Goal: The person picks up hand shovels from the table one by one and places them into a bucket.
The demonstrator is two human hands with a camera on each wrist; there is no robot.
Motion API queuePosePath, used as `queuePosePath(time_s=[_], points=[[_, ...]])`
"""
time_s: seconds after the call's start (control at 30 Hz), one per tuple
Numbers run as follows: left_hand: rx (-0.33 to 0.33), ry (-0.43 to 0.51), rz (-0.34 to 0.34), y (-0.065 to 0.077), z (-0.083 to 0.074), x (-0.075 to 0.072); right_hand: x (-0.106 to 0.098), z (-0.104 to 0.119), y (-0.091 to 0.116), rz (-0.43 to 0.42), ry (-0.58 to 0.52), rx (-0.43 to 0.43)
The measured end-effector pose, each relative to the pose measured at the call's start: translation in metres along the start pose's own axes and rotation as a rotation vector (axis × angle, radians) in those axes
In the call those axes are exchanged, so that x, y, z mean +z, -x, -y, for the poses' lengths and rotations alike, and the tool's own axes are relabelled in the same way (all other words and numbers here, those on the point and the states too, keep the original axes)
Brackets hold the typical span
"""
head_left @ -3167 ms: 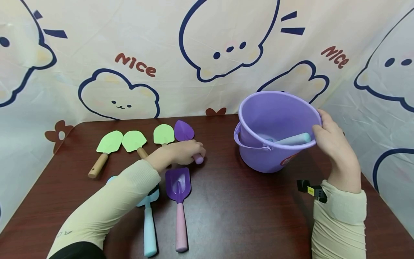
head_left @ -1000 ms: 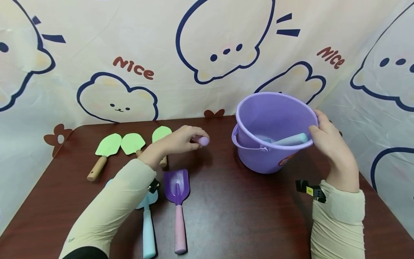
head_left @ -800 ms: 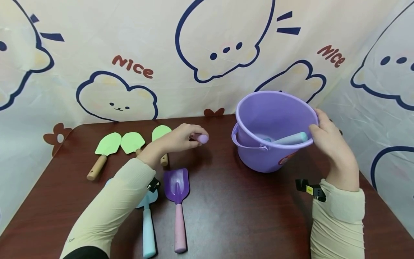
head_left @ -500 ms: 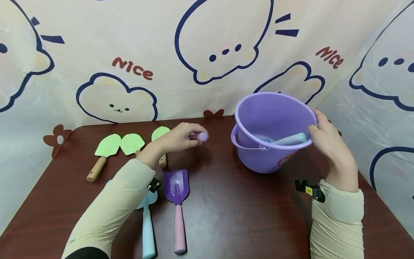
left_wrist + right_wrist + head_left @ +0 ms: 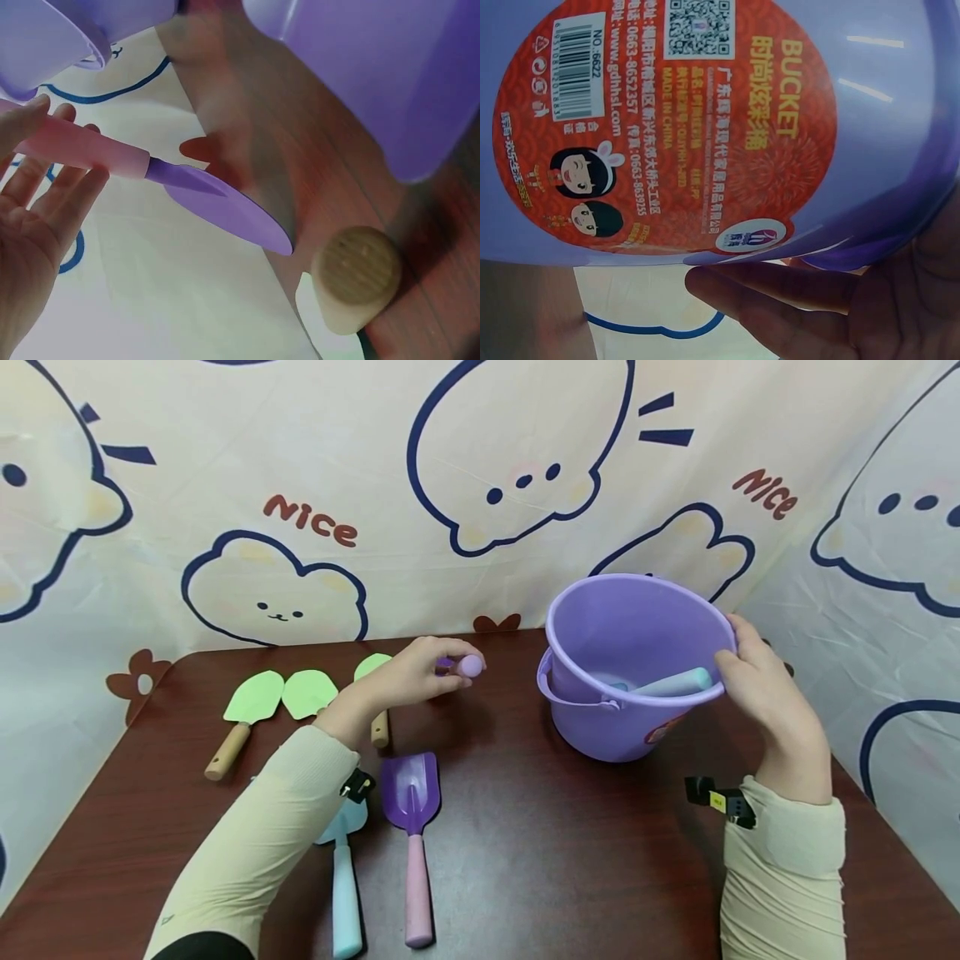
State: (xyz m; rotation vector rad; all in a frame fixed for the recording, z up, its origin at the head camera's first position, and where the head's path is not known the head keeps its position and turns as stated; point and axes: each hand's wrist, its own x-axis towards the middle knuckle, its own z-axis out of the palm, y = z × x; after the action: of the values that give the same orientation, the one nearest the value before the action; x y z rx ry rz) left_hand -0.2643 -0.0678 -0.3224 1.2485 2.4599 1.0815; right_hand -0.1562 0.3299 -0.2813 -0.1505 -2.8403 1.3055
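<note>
My left hand (image 5: 412, 675) pinches the pink handle of a small toy trowel (image 5: 225, 201) between thumb and fingers. Its purple pointed blade shows in the left wrist view; from the head, mostly the round handle end is visible. The trowel is held above the table, left of a purple bucket (image 5: 592, 732). At the bucket's right side, my right hand (image 5: 780, 714) grips the rim, thumb on top and fingers along the outside. A light-blue handle (image 5: 675, 683) leans inside the bucket, its lower end partly hidden. The right wrist view shows the bucket's red label (image 5: 667, 135) up close.
Front centre lie a purple shovel with a pink handle (image 5: 418, 893) and a light-blue shovel (image 5: 347, 893), partly under the left sleeve. Behind are green trowels with wooden handles, the leftmost trowel (image 5: 255, 696) farthest from the bucket. A printed curtain (image 5: 420, 585) borders the table.
The left hand has lifted the pink-handled trowel off the table, where it lay beside the green ones. It now hovers slightly higher, handle end outward. The right hand stays on the bucket rim.
</note>
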Motion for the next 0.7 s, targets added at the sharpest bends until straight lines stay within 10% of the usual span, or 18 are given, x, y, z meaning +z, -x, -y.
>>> queuePosePath(time_s=[0.7], points=[[0.024, 0.035, -0.043, -0.001, -0.014, -0.01, -0.001, -0.001, -0.001, -0.003, 0.011, -0.021]])
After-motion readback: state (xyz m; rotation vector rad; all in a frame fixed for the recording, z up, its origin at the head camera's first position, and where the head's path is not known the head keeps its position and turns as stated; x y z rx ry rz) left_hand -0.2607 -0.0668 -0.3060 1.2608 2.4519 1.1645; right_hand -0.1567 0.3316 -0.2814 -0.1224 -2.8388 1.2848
